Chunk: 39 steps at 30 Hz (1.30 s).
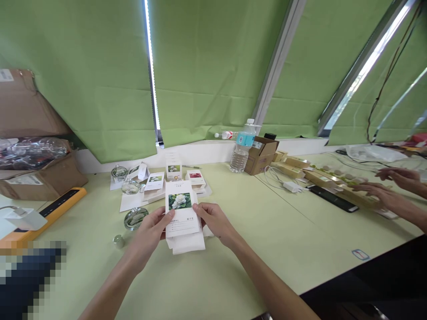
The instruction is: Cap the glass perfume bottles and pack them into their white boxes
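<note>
A white carton (185, 224) printed with a white flower is held above the table between both hands, its near-end flaps hanging loose. My left hand (155, 226) grips its left side, thumb on the front face. On the right edge my right hand (213, 220) has its fingers closed, the thumb by the flower picture. Beside my left hand stand a round glass bottle (135, 218) and a small pale green cap (118, 241). Behind the carton are more flower-printed cartons, one with a red flower (196, 178), and two further glass bottles (131, 186).
To the left are an orange power strip (71, 198), a white charger (25, 219) and a cardboard box (46, 175) of plastic bottles. A water bottle (242, 151) and brown box (262, 155) stand behind. Another person's hands (380, 193) reach over yellow boxes (318, 178) near a black phone (332, 198).
</note>
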Motion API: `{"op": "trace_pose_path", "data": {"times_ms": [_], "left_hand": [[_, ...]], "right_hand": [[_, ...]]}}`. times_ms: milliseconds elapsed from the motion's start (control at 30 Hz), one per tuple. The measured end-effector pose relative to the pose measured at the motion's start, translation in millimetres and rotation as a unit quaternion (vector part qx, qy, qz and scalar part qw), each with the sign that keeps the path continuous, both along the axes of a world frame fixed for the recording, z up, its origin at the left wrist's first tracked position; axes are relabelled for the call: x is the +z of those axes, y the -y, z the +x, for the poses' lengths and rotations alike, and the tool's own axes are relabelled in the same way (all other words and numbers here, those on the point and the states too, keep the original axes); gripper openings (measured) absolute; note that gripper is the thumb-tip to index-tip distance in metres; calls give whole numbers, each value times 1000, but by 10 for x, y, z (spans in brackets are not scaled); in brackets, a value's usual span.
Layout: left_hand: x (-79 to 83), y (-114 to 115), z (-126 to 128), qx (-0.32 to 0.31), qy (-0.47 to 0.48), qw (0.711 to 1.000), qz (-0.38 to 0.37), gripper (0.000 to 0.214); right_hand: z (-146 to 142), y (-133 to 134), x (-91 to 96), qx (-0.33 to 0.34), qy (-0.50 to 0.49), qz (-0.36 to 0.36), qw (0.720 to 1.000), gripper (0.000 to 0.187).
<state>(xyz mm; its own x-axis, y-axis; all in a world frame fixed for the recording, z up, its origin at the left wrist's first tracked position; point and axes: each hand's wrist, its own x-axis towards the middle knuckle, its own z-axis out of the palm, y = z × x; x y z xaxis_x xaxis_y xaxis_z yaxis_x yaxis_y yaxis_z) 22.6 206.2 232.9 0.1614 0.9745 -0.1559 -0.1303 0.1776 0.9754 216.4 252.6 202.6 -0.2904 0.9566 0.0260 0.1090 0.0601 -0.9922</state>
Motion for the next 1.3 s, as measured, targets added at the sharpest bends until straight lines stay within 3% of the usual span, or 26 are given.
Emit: {"op": "trace_pose_path", "data": {"times_ms": [167,333,567,700,933,1100,1300], "left_hand": [[6,0,0,3,-8,1000,1,58],[3,-25,-43,59,-3,998,-5,57],[-71,-52,-73,86,30,996,8,52],[-65,-55,-68,79,39,996,14,54],[-18,-35,-58,69,30,997,-1,50],[-50,-41,-61,55,30,998,3,51],[-34,-41,-48,65,24,998,-7,52]], "right_hand": [[5,14,27,21,-10,28,999,50],[68,43,95,49,-16,68,996,42],[91,85,120,61,6,68,996,55],[77,110,119,85,36,107,990,68],[34,102,51,42,96,200,974,64],[37,79,-29,16,151,292,945,55],[65,113,35,-3,203,302,932,56]]}}
